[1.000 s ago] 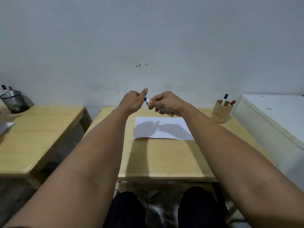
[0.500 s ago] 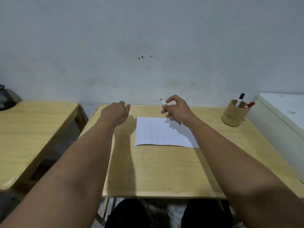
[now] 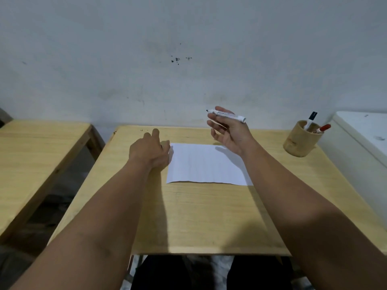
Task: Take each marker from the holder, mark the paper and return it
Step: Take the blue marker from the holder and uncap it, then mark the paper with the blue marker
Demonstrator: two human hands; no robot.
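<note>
A white sheet of paper (image 3: 207,166) lies on the wooden table (image 3: 199,216). My right hand (image 3: 230,132) is raised above the paper's far right corner. It holds an uncapped white marker (image 3: 227,114), dark tip pointing left, in loosely spread fingers. My left hand (image 3: 149,150) rests on the table against the paper's left edge, back up, two fingers stretched forward and the others curled under. What lies under that palm is hidden. A round wooden holder (image 3: 298,143) at the far right holds a black-capped marker (image 3: 312,118) and a red-capped marker (image 3: 323,128).
A second wooden table (image 3: 37,155) stands to the left across a narrow gap. A white box-like unit (image 3: 362,147) adjoins the table on the right, beside the holder. A pale wall runs along the back. My legs show under the front edge.
My hands have parted after pulling the cap off. The left hand dropped to the paper's left edge. The right hand swung right and turned the marker level.
</note>
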